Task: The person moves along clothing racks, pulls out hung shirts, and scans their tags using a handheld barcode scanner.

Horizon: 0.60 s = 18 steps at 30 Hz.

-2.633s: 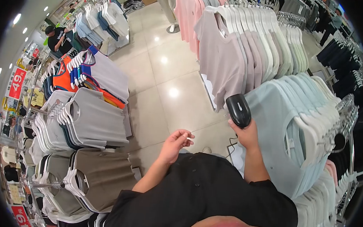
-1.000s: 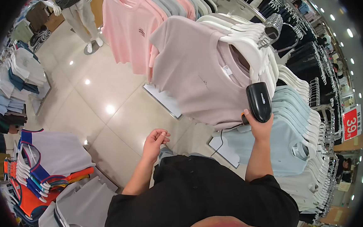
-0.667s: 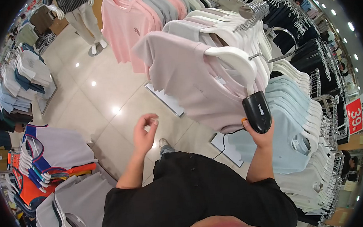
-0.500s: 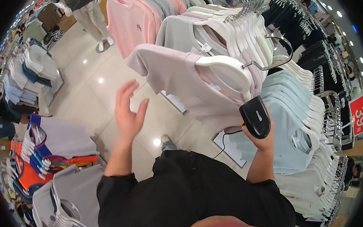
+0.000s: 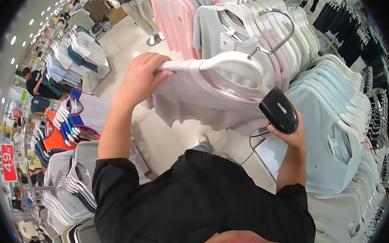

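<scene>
My left hand (image 5: 144, 76) is closed around the shoulder of a pale pink T-shirt (image 5: 195, 101), fingers over the top and thumb in front. A white hanger (image 5: 231, 63) carries the shirt, and its metal hook (image 5: 283, 40) points up to the right. In my right hand (image 5: 295, 139) is a black barcode scanner (image 5: 284, 110), held up against the shirt's other shoulder; its thin cable hangs down in front of me. The fingers behind the scanner are mostly hidden. A white tag (image 5: 226, 42) hangs at the collar of a grey T-shirt (image 5: 209, 31) just behind.
Pink shirts (image 5: 171, 20) hang on the rack ahead. Light blue T-shirts (image 5: 318, 129) crowd close on my right. Grey and white tops hang at my left, near a red price sign (image 5: 7, 163). A mannequin (image 5: 137, 6) stands beyond the tiled floor; a person in black (image 5: 38, 85) is far left.
My left hand, open in the air before, has moved up and taken hold of the shirt's shoulder. The view has turned, and the shirt now hangs more squarely before me. The scanner stays in my right hand.
</scene>
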Each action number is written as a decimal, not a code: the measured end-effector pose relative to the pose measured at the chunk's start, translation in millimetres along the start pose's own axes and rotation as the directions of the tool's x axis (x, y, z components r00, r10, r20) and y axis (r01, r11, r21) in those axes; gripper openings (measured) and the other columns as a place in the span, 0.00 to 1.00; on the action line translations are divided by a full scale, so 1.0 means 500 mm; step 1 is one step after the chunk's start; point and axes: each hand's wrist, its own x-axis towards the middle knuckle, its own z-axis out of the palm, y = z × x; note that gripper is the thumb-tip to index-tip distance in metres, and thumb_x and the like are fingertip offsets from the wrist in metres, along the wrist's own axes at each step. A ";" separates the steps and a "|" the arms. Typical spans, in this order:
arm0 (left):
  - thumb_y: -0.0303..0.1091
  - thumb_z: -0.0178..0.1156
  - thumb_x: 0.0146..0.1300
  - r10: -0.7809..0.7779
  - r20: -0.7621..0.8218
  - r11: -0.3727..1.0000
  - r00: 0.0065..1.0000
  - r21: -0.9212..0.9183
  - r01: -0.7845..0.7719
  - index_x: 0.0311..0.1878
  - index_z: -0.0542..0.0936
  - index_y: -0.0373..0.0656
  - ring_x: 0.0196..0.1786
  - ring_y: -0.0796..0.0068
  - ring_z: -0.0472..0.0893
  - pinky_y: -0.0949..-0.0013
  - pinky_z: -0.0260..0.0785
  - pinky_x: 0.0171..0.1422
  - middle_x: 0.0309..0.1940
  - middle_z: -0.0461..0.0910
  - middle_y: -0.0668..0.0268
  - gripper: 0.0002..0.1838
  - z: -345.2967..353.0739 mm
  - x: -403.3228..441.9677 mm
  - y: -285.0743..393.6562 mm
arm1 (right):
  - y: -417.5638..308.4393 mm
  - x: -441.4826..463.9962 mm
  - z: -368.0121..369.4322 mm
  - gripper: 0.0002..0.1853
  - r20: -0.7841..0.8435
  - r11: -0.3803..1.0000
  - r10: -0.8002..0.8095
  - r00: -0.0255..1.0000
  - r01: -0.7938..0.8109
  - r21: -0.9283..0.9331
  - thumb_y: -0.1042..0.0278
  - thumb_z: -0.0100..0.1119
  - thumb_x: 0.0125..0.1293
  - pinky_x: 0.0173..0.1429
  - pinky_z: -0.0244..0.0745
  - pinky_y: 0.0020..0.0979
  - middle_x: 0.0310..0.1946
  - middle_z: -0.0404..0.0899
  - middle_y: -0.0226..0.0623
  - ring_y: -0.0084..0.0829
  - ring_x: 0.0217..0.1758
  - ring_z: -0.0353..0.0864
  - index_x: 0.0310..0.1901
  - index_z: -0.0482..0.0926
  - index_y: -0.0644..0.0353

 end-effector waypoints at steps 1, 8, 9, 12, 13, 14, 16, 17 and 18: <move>0.38 0.74 0.60 0.015 0.007 1.000 1.000 0.009 -0.015 0.48 0.84 0.42 0.41 0.55 0.81 0.54 0.73 0.51 0.33 0.82 0.63 0.16 -0.002 -0.001 0.010 | 0.012 -0.004 -0.010 0.42 -0.013 1.000 -0.008 1.000 0.008 0.011 0.75 0.82 0.50 0.65 0.72 0.28 0.55 0.81 0.34 0.24 0.57 0.78 0.68 0.73 0.69; 0.35 0.75 0.60 -0.084 -0.028 0.996 0.996 0.017 0.084 0.45 0.83 0.40 0.36 0.54 0.82 0.56 0.73 0.41 0.32 0.82 0.58 0.15 0.030 -0.031 0.030 | -0.007 -0.036 -0.035 0.49 -0.048 0.999 -0.039 0.998 0.039 -0.007 0.76 0.81 0.50 0.65 0.74 0.28 0.64 0.80 0.41 0.24 0.58 0.80 0.75 0.67 0.71; 0.35 0.75 0.60 -0.113 -0.074 0.993 0.991 0.031 0.115 0.45 0.84 0.40 0.36 0.55 0.82 0.57 0.73 0.41 0.33 0.82 0.58 0.14 0.036 -0.042 0.025 | -0.007 -0.045 -0.036 0.51 -0.094 0.995 -0.104 0.990 0.103 -0.013 0.76 0.80 0.51 0.60 0.78 0.28 0.66 0.79 0.44 0.23 0.53 0.83 0.77 0.65 0.70; 0.34 0.75 0.61 -0.203 -0.148 0.978 0.968 0.019 0.208 0.46 0.84 0.40 0.35 0.55 0.82 0.59 0.74 0.40 0.33 0.83 0.58 0.13 0.040 -0.072 -0.001 | 0.006 -0.103 -0.027 0.46 -0.300 0.993 -0.085 0.950 0.105 0.049 0.69 0.81 0.52 0.73 0.70 0.33 0.67 0.78 0.44 0.31 0.69 0.77 0.73 0.70 0.70; 0.34 0.75 0.62 -0.272 -0.181 0.961 0.945 0.003 0.277 0.46 0.84 0.40 0.34 0.55 0.82 0.60 0.74 0.40 0.34 0.84 0.58 0.13 0.035 -0.083 -0.013 | 0.009 -0.115 -0.023 0.46 -0.390 0.992 -0.092 0.916 0.119 0.047 0.64 0.81 0.52 0.73 0.71 0.35 0.70 0.76 0.46 0.35 0.71 0.78 0.73 0.71 0.69; 0.34 0.75 0.63 -0.305 -0.181 0.951 0.935 -0.007 0.309 0.46 0.84 0.40 0.33 0.56 0.83 0.60 0.74 0.39 0.34 0.84 0.58 0.13 0.025 -0.092 -0.028 | 0.011 -0.124 -0.016 0.44 -0.433 0.994 -0.099 0.896 0.110 0.001 0.55 0.80 0.53 0.75 0.70 0.37 0.69 0.77 0.47 0.40 0.71 0.79 0.69 0.76 0.69; 0.35 0.74 0.64 -0.348 -0.206 0.936 0.915 -0.027 0.350 0.46 0.84 0.40 0.34 0.58 0.84 0.61 0.74 0.40 0.35 0.85 0.57 0.13 0.002 -0.107 -0.055 | 0.058 -0.159 -0.028 0.43 -0.375 0.999 -0.039 0.926 0.037 -0.012 0.50 0.78 0.54 0.77 0.68 0.43 0.67 0.78 0.48 0.45 0.72 0.78 0.70 0.78 0.61; 0.36 0.74 0.65 -0.387 -0.234 0.921 0.892 -0.052 0.386 0.47 0.84 0.40 0.35 0.61 0.85 0.61 0.75 0.41 0.35 0.86 0.57 0.13 -0.010 -0.113 -0.067 | 0.101 -0.178 -0.025 0.43 -0.342 1.000 -0.002 0.940 0.010 0.021 0.49 0.77 0.54 0.77 0.68 0.49 0.67 0.78 0.49 0.49 0.72 0.77 0.72 0.78 0.56; 0.36 0.74 0.65 -0.396 -0.246 0.917 0.885 -0.051 0.396 0.47 0.84 0.40 0.35 0.61 0.85 0.61 0.75 0.41 0.35 0.86 0.57 0.13 -0.023 -0.122 -0.087 | 0.098 -0.154 -0.013 0.43 -0.329 1.000 -0.011 0.944 0.017 0.016 0.49 0.77 0.54 0.77 0.68 0.49 0.67 0.78 0.49 0.49 0.72 0.77 0.72 0.78 0.56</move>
